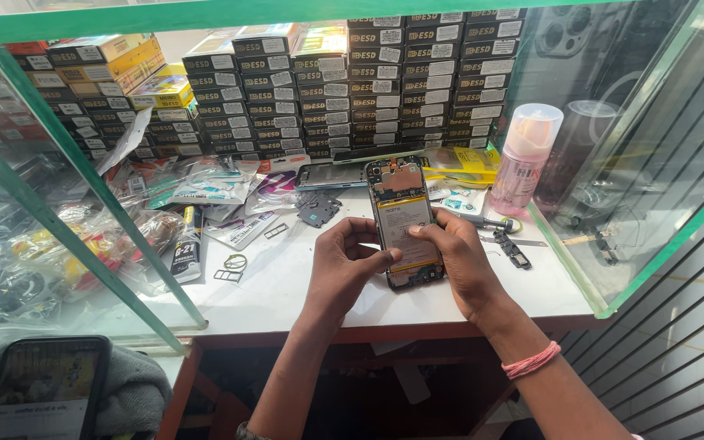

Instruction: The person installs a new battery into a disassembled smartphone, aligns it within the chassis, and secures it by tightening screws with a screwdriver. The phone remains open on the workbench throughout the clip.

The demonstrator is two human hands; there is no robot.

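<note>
An opened smartphone (402, 213) with its back cover off lies tilted above the white worktop (287, 285), battery and circuit board showing. My left hand (344, 265) grips its left edge, thumb on the lower part. My right hand (459, 259) holds the right edge, its fingertips pressing on the battery. A pink band sits on my right wrist (531, 360).
Stacks of small dark boxes (352, 81) line the back. A pink bottle (525, 159) stands at right by the glass wall (653, 163). A screwdriver (486, 221), black phone parts (318, 209), a glue tube (186, 248), plastic packets and another phone (332, 175) lie around.
</note>
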